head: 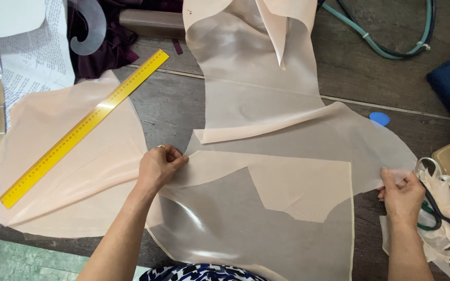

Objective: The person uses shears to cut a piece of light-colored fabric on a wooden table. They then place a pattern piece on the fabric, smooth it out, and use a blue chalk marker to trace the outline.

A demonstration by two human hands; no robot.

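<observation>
Sheer peach fabric piece (287,182), flat on grey table, edges pinched taut.

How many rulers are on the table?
2: a yellow straight ruler lying slanted on the peach fabric at left, and a clear curved ruler at the top left. Others may be hidden under cloth.

- Printed paper sheet (37,52): lying at the far left of the wooden table (365,78), white with dense dark print and thin drawn lines; partly tucked under a blank white sheet (6,15) at the top-left corner and a clear curved template (90,28).
- Yellow ruler (84,127): bearing printed black graduations, lying diagonally on the peach fabric (69,171) just right of the printed sheet.
- No packages, signs or screens are showing.
</observation>
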